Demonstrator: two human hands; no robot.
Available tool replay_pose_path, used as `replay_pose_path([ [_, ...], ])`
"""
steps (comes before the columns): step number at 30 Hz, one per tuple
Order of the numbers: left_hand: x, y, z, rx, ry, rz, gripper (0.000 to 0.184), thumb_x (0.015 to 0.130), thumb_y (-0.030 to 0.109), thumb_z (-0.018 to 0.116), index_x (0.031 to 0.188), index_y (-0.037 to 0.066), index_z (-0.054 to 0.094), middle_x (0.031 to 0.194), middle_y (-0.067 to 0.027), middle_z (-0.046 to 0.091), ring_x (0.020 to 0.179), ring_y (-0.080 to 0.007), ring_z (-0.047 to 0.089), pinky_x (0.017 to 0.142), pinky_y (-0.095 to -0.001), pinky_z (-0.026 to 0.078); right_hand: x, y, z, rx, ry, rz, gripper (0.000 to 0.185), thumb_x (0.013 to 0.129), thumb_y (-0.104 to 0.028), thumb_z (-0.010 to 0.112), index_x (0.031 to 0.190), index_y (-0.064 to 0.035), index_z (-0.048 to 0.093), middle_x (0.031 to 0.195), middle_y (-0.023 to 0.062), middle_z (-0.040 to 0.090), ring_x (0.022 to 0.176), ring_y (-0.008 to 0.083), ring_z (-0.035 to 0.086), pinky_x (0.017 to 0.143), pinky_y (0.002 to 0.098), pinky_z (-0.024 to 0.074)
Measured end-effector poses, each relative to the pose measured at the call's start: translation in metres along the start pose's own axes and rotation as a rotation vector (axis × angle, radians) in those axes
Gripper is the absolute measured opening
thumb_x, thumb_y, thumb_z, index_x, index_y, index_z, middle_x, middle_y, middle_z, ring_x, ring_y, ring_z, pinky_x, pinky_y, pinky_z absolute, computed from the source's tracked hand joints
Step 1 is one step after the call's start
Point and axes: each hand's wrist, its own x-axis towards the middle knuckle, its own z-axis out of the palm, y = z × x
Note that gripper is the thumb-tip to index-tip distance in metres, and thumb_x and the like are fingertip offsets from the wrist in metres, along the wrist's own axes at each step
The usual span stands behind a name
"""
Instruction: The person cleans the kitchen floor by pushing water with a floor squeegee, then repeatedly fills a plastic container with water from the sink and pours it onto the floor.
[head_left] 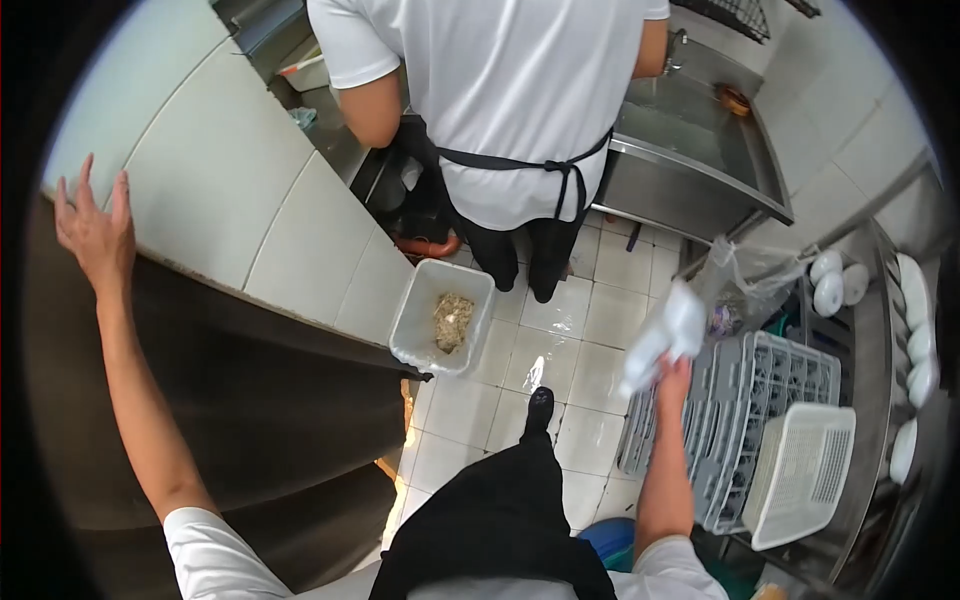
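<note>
My left hand is raised at the far left with its fingers spread, holding nothing. It is at the edge of the white tiled wall, above a dark brown curtain-like sheet; whether it touches the wall I cannot tell. My right hand is closed around a white, soft-looking cloth, which is smeared by motion. Beside that hand stand grey dish racks and a white plastic basket. A clear plastic bag hangs just beyond the cloth.
Ahead, a person in a white shirt and dark apron stands with their back to me at a steel sink. A plastic bin with food-like waste stands on the shiny tiled floor. White bowls line the right shelf.
</note>
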Motion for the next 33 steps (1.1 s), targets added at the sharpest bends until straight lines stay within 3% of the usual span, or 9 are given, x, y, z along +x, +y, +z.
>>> replay_pose_path([
  [4,-0.011,-0.014,0.043,0.224,-0.066,0.029,0.050,0.084,0.053,0.050,0.126,0.025,0.049,0.137,-0.0154,0.035,0.129,-0.0300,0.028,0.104,-0.0472,0.022,0.171,-0.107,0.043,0.178,-0.038,0.013,0.020,0.087,-0.025,0.057,0.099,-0.0097,0.052,0.090,0.0001,0.057,0.079,0.0101,0.052,0.055,0.0265,0.0432],
  [6,-0.009,0.023,0.039,0.626,-0.211,-0.231,0.050,0.082,0.057,0.050,0.126,0.032,0.049,0.139,-0.0083,0.035,0.130,-0.0323,0.026,0.104,-0.0488,0.022,0.234,-0.149,0.064,0.404,-0.014,-0.101,0.021,0.088,-0.027,0.056,0.099,-0.0095,0.052,0.090,0.0003,0.057,0.079,0.0113,0.053,0.055,0.0258,0.0430],
  [12,-0.016,0.015,0.043,0.333,0.028,-0.125,0.051,0.080,0.059,0.052,0.126,0.039,0.046,0.138,-0.0026,0.036,0.127,-0.0342,0.028,0.100,-0.0507,0.026,0.391,-0.211,0.106,0.319,0.021,-0.131,0.023,0.088,-0.029,0.055,0.100,-0.0100,0.051,0.097,0.0017,0.058,0.083,0.0137,0.052,0.058,0.0284,0.0412],
  [18,-0.018,0.012,0.041,0.481,-0.016,-0.052,0.048,0.081,0.051,0.056,0.123,0.029,0.052,0.132,-0.0077,0.043,0.124,-0.0321,0.033,0.098,-0.0465,0.029,0.484,-0.188,0.159,0.498,0.046,0.112,0.024,0.090,-0.029,0.053,0.098,-0.0063,0.055,0.097,0.0071,0.056,0.083,0.0192,0.053,0.065,0.0336,0.0440],
  [22,-0.016,0.022,0.039,0.475,-0.061,-0.098,0.049,0.080,0.051,0.058,0.123,0.028,0.051,0.134,-0.0069,0.039,0.124,-0.0318,0.033,0.098,-0.0471,0.028,0.575,-0.105,0.184,0.822,-0.144,0.261,0.034,0.094,-0.025,0.046,0.109,0.0045,0.051,0.099,0.0126,0.056,0.090,0.0249,0.055,0.075,0.0356,0.0499],
  [25,-0.011,0.029,0.044,0.443,-0.053,-0.105,0.050,0.079,0.050,0.057,0.123,0.027,0.051,0.135,-0.0080,0.038,0.126,-0.0326,0.031,0.098,-0.0530,0.025,0.559,-0.108,0.195,0.812,-0.099,0.400,0.038,0.094,-0.023,0.044,0.114,0.0087,0.045,0.107,0.0164,0.052,0.097,0.0269,0.053,0.087,0.0379,0.0482],
  [27,-0.010,0.038,0.037,0.461,-0.113,-0.132,0.056,0.077,0.039,0.060,0.128,0.021,0.046,0.141,-0.0119,0.028,0.132,-0.0334,0.021,0.102,-0.0544,0.019,0.593,-0.061,0.196,0.465,-0.411,0.090,0.044,0.093,-0.024,0.047,0.120,0.0100,0.038,0.118,0.0192,0.045,0.107,0.0284,0.048,0.095,0.0392,0.0434],
  [30,-0.027,0.022,0.036,0.489,-0.243,-0.304,0.063,0.074,0.027,0.062,0.132,0.016,0.039,0.146,-0.0149,0.019,0.136,-0.0348,0.012,0.105,-0.0539,0.014,0.522,-0.114,0.202,0.835,-0.296,0.434,0.054,0.091,-0.026,0.051,0.126,0.0097,0.029,0.129,0.0205,0.034,0.119,0.0318,0.041,0.100,0.0415,0.0391],
  [33,-0.012,0.042,0.030,0.527,-0.248,-0.225,0.063,0.077,0.031,0.059,0.134,0.016,0.037,0.145,-0.0161,0.020,0.135,-0.0350,0.013,0.103,-0.0583,0.013,0.468,-0.122,0.191,0.697,-0.286,0.386,0.047,0.094,-0.027,0.044,0.124,0.0071,0.034,0.137,0.0192,0.033,0.123,0.0337,0.038,0.101,0.0452,0.0374],
])
